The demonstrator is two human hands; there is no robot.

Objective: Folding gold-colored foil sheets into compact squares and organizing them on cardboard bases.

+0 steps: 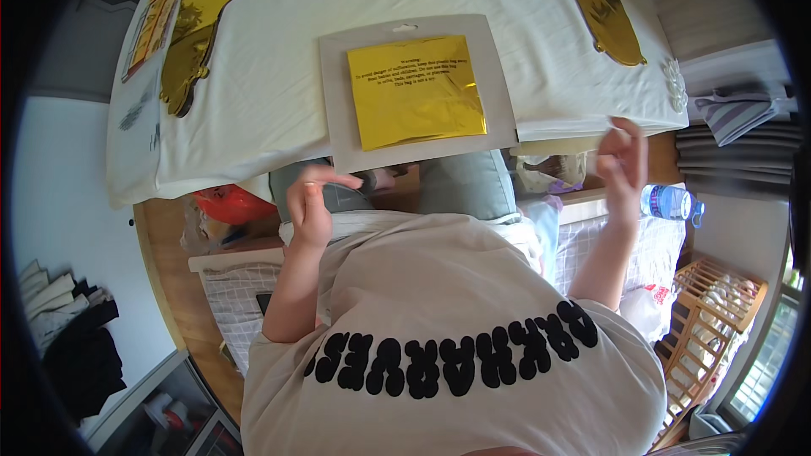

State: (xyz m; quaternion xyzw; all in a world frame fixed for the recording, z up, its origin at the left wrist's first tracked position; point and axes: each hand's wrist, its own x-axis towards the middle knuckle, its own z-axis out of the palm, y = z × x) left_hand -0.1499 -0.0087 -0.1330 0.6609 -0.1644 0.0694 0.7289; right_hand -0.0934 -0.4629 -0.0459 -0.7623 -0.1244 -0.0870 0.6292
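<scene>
A grey card (pixel 334 93) with a hang hole lies at the near edge of the white-covered table. On it is a flat, folded gold foil packet (pixel 418 114) with printed text. Just below the card's near left corner, my left hand (pixel 314 203) holds nothing, its index finger stretched toward the right. My right hand (pixel 623 165) is raised beyond the card's right side, near the table edge. It is slightly blurred, its fingers loosely bent and apart, with nothing visible in them. Neither hand appears to touch the card.
Flat gold foil shapes lie on the table (pixel 287 0) at the far left (pixel 211 0) and far right (pixel 601 8). A printed sheet (pixel 152 29) is at the left edge, a clear coiled item (pixel 675 84) at the right. Beside my right arm lies a water bottle (pixel 667 202).
</scene>
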